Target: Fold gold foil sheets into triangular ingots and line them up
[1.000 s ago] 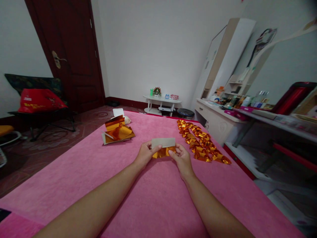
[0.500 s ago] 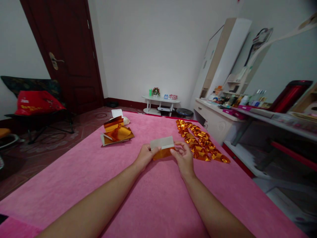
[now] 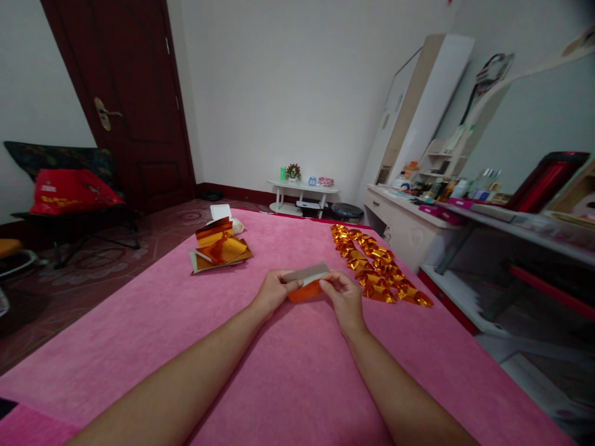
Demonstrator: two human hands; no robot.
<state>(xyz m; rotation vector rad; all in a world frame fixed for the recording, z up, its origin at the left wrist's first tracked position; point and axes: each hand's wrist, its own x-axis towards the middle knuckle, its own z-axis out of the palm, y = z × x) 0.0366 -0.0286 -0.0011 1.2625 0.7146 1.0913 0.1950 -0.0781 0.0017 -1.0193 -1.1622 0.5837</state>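
Observation:
A partly folded sheet of gold foil paper [image 3: 307, 290], its pale backing showing along the far side, is held above the pink cloth [image 3: 279, 371]. My left hand [image 3: 275, 292] pinches its left end, thumb on top. At its right end my right hand [image 3: 343, 298] grips the edge between thumb and fingers. To the left lies a stack of loose gold sheets [image 3: 222, 249]. Several folded, shiny gold pieces [image 3: 374, 263] lie in rows on the right.
A white open box [image 3: 220, 212] and a pale bag [image 3: 238, 226] sit behind the stack. Beyond the cloth are a low white table [image 3: 302, 186], a cluttered dresser [image 3: 409, 217] at right and a chair with a red bag [image 3: 69, 191] at left.
The paper in my hands has tilted, its far pale flap looking narrower and its right end raised. Both hands keep hold of it, and my right fingers have drawn closer together.

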